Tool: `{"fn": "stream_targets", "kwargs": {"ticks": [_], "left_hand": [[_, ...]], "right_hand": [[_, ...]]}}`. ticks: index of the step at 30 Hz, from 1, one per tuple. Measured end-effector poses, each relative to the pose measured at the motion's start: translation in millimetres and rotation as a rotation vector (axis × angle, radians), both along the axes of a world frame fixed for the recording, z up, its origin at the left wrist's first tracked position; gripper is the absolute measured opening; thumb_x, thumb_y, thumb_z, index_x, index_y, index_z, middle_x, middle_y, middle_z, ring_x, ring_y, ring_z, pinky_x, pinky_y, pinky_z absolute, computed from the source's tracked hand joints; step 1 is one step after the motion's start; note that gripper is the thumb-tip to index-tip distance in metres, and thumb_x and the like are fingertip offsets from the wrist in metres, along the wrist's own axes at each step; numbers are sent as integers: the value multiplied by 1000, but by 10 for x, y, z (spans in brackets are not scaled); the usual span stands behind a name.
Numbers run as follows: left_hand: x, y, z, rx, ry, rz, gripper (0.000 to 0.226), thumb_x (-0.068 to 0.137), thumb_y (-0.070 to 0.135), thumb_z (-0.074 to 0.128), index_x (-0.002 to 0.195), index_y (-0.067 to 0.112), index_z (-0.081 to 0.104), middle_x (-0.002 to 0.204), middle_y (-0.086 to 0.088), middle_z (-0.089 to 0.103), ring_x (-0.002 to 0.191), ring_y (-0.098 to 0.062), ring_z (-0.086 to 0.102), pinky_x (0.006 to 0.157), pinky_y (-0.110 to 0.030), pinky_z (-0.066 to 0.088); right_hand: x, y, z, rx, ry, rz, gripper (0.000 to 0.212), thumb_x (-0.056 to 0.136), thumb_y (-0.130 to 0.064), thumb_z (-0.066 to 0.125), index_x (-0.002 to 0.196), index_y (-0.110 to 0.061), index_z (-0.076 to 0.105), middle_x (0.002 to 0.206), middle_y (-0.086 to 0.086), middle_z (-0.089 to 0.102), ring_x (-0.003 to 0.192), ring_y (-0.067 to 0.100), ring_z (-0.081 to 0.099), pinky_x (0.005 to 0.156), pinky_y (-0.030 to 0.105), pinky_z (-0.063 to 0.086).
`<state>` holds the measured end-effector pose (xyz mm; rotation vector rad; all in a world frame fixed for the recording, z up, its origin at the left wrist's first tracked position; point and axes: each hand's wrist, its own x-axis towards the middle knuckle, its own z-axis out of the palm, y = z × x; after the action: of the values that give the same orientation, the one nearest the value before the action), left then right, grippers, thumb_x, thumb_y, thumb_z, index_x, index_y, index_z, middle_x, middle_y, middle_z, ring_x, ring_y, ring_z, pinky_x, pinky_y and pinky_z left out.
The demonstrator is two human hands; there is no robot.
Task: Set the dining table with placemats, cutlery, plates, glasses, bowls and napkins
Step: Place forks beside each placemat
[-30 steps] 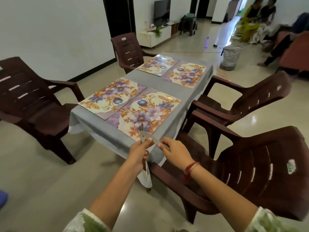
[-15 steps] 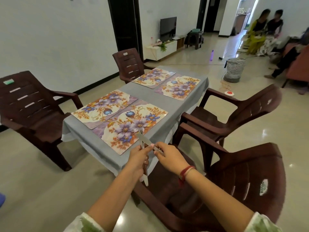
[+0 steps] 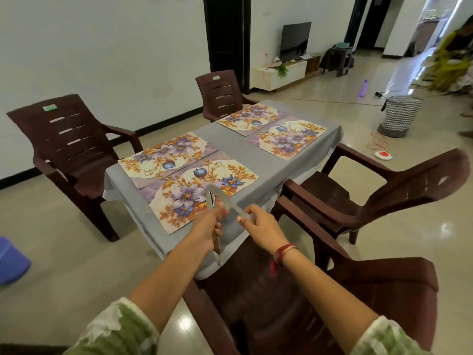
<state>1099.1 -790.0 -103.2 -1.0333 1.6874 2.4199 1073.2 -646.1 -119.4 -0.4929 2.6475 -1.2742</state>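
Several floral placemats lie on the grey-clothed table (image 3: pixel 266 172); the nearest placemat (image 3: pixel 184 198) is just beyond my hands. My left hand (image 3: pixel 207 229) grips a bunch of cutlery (image 3: pixel 217 248), handles pointing down below my fist and tips sticking up above it. My right hand (image 3: pixel 261 228) pinches a knife (image 3: pixel 225 201) by its handle, the blade angled up and left over the placemat's near edge and crossing the cutlery tips. Both hands hover above the table's near corner.
Dark brown plastic chairs surround the table: one at the left (image 3: pixel 69 147), one at the far end (image 3: pixel 220 93), two on the right (image 3: pixel 378 190), the nearest (image 3: pixel 332 303) under my arms. A patterned basket (image 3: pixel 399 116) and a red-and-white button (image 3: pixel 383 155) sit on the floor at right.
The view has lifted and stepped back from the table. My right hand has drawn the knife a little apart from the bunch in my left hand.
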Motion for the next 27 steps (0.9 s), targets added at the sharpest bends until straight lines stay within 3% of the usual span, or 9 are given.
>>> {"fn": "stream_targets", "kwargs": {"ticks": [5, 9, 14, 17, 20, 23, 27], "left_hand": [[-317, -99, 14, 118, -30, 70, 25, 100, 19, 40, 85, 11, 58, 80, -2, 64, 31, -2, 39, 29, -13, 27], [-670, -317, -131, 140, -69, 75, 30, 101, 17, 32, 84, 11, 57, 81, -1, 62, 47, -6, 39, 31, -13, 28], [-1311, -717, -346, 173, -73, 46, 29, 102, 16, 34, 83, 10, 55, 65, 1, 56, 32, -2, 39, 30, -12, 28], [-1778, -1029, -540, 184, -88, 19, 30, 102, 17, 38, 78, 9, 55, 48, 3, 54, 29, -4, 41, 30, -12, 29], [-2179, -1299, -743, 252, -125, 23, 22, 98, 10, 40, 79, 10, 50, 50, -1, 52, 32, -9, 48, 30, -14, 32], [-2462, -1497, -947, 185, -185, 35, 20, 96, 10, 42, 85, 5, 58, 59, -3, 54, 33, -10, 46, 32, -15, 33], [-2714, -1626, -1020, 161, -185, -8, 31, 95, 6, 37, 71, 13, 54, 51, 3, 50, 31, -6, 36, 34, -14, 24]], "right_hand": [[-454, 18, -10, -20, 47, -105, 22, 96, -41, 47, 88, -21, 50, 64, -10, 47, 58, 8, 45, 51, 27, 31], [-890, -62, -98, 31, 58, -168, 27, 98, -42, 43, 97, -19, 56, 77, -4, 57, 74, 17, 57, 61, 30, 39], [-1524, -384, -391, 0, 38, -248, 27, 95, -39, 52, 112, -19, 55, 94, 5, 65, 83, 21, 62, 76, 40, 53], [-1917, -603, -624, 55, 18, -309, 22, 97, -34, 49, 112, -18, 53, 96, 4, 63, 85, 20, 60, 72, 35, 50], [-2321, -784, -918, 177, 20, -351, 24, 100, -31, 43, 111, -13, 54, 101, 11, 65, 92, 30, 61, 71, 36, 46], [-2670, -878, -1161, 264, -18, -404, 24, 101, -23, 38, 106, -12, 59, 105, 17, 65, 96, 38, 60, 72, 35, 42], [-3154, -973, -1335, 315, -62, -374, 26, 99, -20, 41, 103, -12, 66, 110, 16, 60, 100, 36, 58, 79, 35, 43]]}}
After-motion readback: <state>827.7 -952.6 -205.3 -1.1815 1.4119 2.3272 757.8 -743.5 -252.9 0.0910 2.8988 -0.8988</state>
